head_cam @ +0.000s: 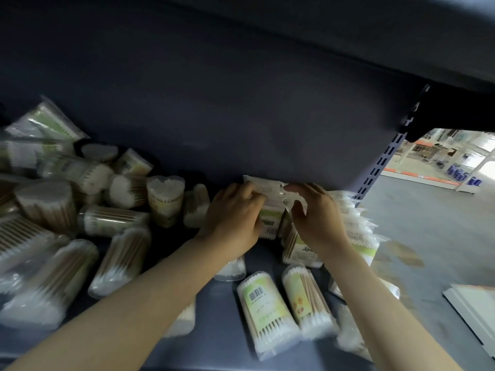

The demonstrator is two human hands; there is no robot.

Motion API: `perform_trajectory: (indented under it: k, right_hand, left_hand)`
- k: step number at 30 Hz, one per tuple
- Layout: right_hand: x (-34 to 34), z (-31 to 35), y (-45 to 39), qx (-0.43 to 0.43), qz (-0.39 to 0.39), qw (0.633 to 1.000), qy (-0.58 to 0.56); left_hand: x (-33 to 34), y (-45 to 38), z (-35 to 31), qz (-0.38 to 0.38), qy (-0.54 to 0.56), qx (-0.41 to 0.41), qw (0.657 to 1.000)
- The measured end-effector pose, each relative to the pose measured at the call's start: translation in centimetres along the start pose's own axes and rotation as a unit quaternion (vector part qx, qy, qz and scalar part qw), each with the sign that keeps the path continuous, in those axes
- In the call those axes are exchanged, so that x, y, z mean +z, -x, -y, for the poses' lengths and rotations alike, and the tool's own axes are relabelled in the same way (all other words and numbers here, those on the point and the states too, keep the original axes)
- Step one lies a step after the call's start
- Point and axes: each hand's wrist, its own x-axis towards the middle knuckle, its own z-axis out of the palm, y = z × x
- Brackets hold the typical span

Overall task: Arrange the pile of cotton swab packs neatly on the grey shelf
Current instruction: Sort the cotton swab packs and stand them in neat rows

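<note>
Seating this pack (pixel 269 207) squarely is the job: your left hand (pixel 235 215) and right hand (pixel 316 218) both pinch it upright against the back wall (pixel 214 116) of the shelf (pixel 219 303), just left of the row (pixel 356 226) at the right end. Press it flush to that row, edges level, before letting go; the loose pile (pixel 67 210) sprawls over the left side

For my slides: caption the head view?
Both hands hold a swab pack upright beside the standing row.
</note>
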Motion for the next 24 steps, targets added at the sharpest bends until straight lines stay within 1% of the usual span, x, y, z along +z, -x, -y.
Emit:
perform_trajectory:
  k: [3, 6, 8, 10, 14, 16, 19, 22, 24]
  right_hand:
    - [0.4, 0.9, 0.2, -0.006, -0.003, 1.000, -0.004]
    - [0.6, 2.0, 0.3, -0.010, -0.001, 1.000, -0.021]
    - [0.9, 2.8, 0.5, -0.007, 0.000, 0.999, -0.037]
    - [1.2, 3.6, 0.7, -0.004, 0.004, 0.999, -0.051]
    - [2.1, 5.2, 0.9, -0.002, 0.004, 0.997, -0.078]
    - [2.5, 6.4, 0.9, 0.002, -0.003, 0.996, -0.094]
    - [3.0, 8.3, 0.9, 0.005, -0.008, 0.993, -0.120]
    - [3.5, 10.0, 1.1, 0.000, -0.003, 0.990, -0.140]
    - [3.9, 11.0, 1.1, -0.001, 0.004, 0.990, -0.144]
  left_hand:
    - [-0.9, 0.9, 0.7, -0.003, -0.016, -0.015, 1.000]
    - [-2.0, 2.1, 1.7, -0.010, 0.021, -0.051, 0.998]
    - [-2.4, 2.9, 2.5, -0.023, 0.034, -0.048, 0.998]
    - [-2.9, 3.7, 3.3, -0.035, 0.017, -0.046, 0.998]
    - [-4.4, 5.4, 4.8, -0.018, -0.027, -0.033, 0.999]
    - [-5.1, 6.4, 5.7, -0.002, -0.045, -0.040, 0.998]
    - [-6.3, 7.6, 7.1, 0.007, -0.044, -0.055, 0.997]
    - [-7.4, 8.7, 8.6, -0.001, -0.046, -0.059, 0.997]
    - [-8.1, 9.2, 9.5, 0.007, -0.047, -0.066, 0.997]
